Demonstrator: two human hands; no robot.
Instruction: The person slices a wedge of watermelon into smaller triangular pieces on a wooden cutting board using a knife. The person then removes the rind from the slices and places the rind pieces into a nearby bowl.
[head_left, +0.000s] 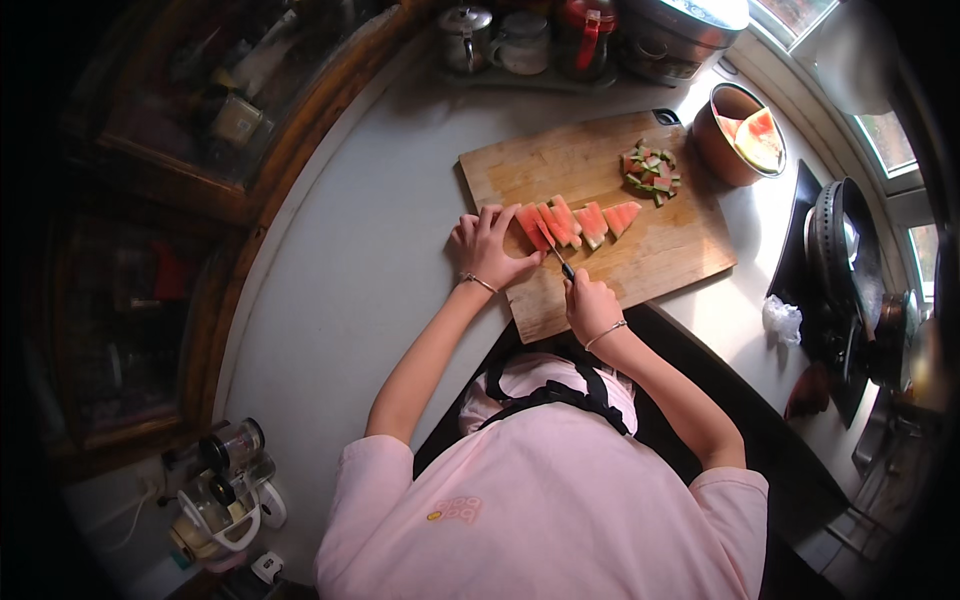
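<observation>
A row of watermelon slices (558, 222) lies across the wooden cutting board (682, 240). My right hand (592, 303) grips the dark handle of a small kitchen knife (559, 259), whose blade rests at the leftmost slices. My left hand (495, 244) is beside the row's left end, thumb and fingers spread around the end slice (531, 225); whether it presses on the fruit is hard to tell. Small cut pieces of watermelon rind (651, 171) are heaped near the board's upper right.
A brown pot (726, 154) holding watermelon pieces stands right of the board. Behind are a metal pot (466, 39), glass jars and a rice cooker (679, 37). A crumpled plastic bag (782, 320) and a stove with pans (832, 277) lie to the right, glass jugs (225, 506) at lower left.
</observation>
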